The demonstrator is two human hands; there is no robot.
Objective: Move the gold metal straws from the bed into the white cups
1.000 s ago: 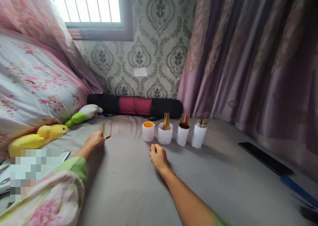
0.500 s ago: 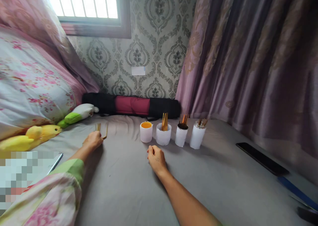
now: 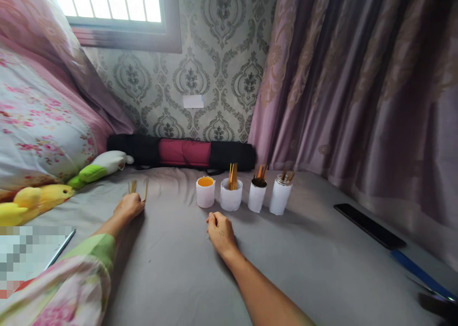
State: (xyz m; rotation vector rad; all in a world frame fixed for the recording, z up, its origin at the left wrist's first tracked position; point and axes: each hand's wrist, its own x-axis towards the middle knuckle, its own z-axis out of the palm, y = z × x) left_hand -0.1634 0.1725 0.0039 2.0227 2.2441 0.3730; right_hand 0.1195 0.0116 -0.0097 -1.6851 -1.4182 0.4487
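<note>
My left hand [image 3: 128,208] rests on the grey bedsheet [image 3: 179,268], closed round a few thin golden sticks [image 3: 138,188] that poke up past its fingers. My right hand [image 3: 219,229] lies on the sheet in a loose fist, just in front of a row of several white cups. The leftmost cup [image 3: 205,191] holds something orange. The second cup [image 3: 231,194] holds golden sticks. The third cup [image 3: 257,195] and the fourth cup [image 3: 280,197] hold brownish sticks. I cannot make out anything inside the right fist.
A black and red roll bag [image 3: 182,152] lies along the patterned wall. Green-white [image 3: 100,166] and yellow [image 3: 32,203] plush toys sit beside a floral pillow [image 3: 39,130] on the left. A black phone [image 3: 369,225] and a blue object [image 3: 417,272] lie right, under the purple curtain [image 3: 358,87].
The view has drifted so everything sits slightly further left and lower. Both hands keep their poses on the sheet.
</note>
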